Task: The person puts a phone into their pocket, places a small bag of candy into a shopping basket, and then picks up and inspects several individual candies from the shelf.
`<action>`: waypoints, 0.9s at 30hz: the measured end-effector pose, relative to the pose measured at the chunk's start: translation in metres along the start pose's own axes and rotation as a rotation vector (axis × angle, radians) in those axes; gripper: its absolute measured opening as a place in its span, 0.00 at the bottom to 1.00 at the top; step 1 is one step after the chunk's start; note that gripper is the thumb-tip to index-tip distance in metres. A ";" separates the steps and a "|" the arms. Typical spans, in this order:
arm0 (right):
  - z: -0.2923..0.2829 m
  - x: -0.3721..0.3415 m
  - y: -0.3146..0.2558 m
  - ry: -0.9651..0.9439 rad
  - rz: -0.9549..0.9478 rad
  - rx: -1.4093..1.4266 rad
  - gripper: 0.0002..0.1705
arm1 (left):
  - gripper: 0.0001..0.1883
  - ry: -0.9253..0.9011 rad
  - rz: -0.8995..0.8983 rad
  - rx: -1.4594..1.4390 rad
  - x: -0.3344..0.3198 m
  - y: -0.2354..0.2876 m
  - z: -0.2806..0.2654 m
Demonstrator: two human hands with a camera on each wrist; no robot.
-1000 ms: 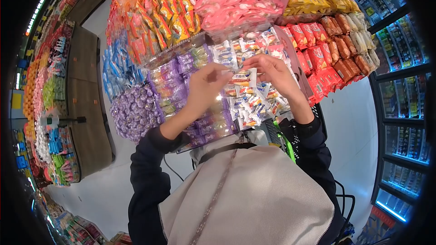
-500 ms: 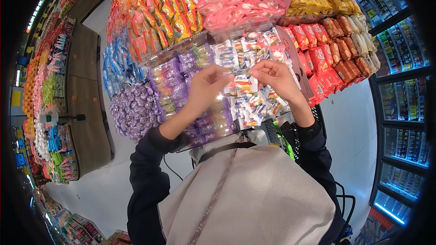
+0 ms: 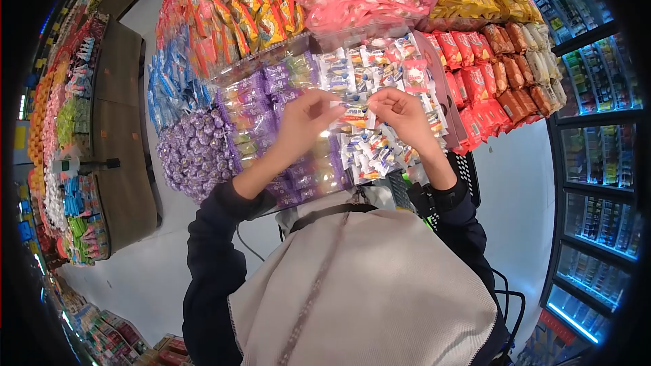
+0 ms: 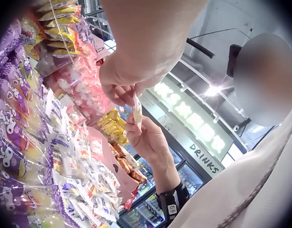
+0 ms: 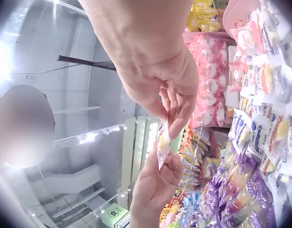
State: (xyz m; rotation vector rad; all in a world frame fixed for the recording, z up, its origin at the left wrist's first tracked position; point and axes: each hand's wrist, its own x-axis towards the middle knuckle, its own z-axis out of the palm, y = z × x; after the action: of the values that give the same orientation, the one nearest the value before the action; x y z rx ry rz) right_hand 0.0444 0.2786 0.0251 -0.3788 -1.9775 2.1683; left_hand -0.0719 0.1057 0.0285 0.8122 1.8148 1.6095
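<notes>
Between both hands is a small white wrapped candy [image 3: 355,114] with blue lettering and a red and yellow print. My left hand [image 3: 306,122] pinches one end of its wrapper, thumb against fingers. The opposite end is pinched by my right hand [image 3: 407,118]. Seen edge-on in the left wrist view, the candy [image 4: 137,110] spans the two sets of fingertips; the right wrist view shows the packet [image 5: 163,145] the same way. Below the hands lies a heap of similar white candies [image 3: 371,152].
Purple jelly packs [image 3: 315,173] fill the section left of the white candies. Pink packets [image 3: 359,0] lie behind a clear divider. Red packets [image 3: 468,81] stand to the right, past a pink panel [image 3: 439,85]. Drink coolers [image 3: 600,149] line the far right.
My right fingers have come in from above the candy to pinch its right end. The left hand keeps its hold, and the whole head view has shifted slightly.
</notes>
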 end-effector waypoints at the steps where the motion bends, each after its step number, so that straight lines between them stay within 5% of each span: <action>1: 0.002 -0.002 0.004 0.013 0.008 -0.012 0.08 | 0.10 -0.020 0.002 0.004 -0.002 -0.005 -0.001; 8: 0.015 -0.015 0.020 0.044 0.083 -0.105 0.08 | 0.17 -0.211 0.160 0.376 -0.015 0.007 -0.011; 11: 0.027 -0.023 0.020 0.036 0.069 -0.090 0.07 | 0.19 -0.173 0.514 0.458 -0.021 -0.006 -0.010; 17: 0.037 -0.032 0.033 0.048 0.099 -0.007 0.07 | 0.21 -0.205 0.666 0.721 -0.032 0.000 -0.016; 27: 0.055 -0.057 0.046 0.126 0.143 -0.030 0.06 | 0.23 -0.290 0.678 0.833 -0.055 -0.003 -0.022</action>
State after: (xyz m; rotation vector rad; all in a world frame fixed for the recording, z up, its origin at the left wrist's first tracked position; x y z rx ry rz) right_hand 0.0833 0.2043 -0.0127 -0.6634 -1.9715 2.1392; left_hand -0.0531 0.0492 0.0295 2.0843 2.0979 0.9090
